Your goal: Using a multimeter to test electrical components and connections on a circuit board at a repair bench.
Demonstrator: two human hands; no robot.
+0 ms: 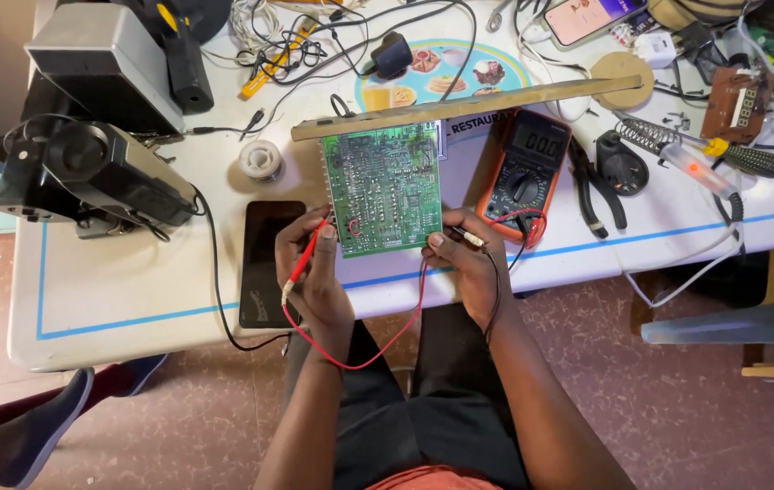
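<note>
Green rectangular circuit board point(384, 189) stands propped at the white worktop's point(115, 299) near edge. Left hand point(314, 268) pinches red probe point(301, 263) at its lower left corner; tip hidden. Right hand point(469, 263) grips black probe point(470, 239) at lower right corner. Orange-cased multimeter point(528, 172) just right; black phone point(269, 263) left.

Circuit board point(384, 189) green, glossy; table point(115, 299) smooth plastic

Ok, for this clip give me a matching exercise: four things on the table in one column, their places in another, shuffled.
Things:
1 circuit board
2 multimeter
3 dark phone
4 solder spool

Places:
A lying flat, left of the left hand
B right of the board, above the right hand
C held between both hands
D above the dark phone

Pairs: 1-C, 2-B, 3-A, 4-D
</note>
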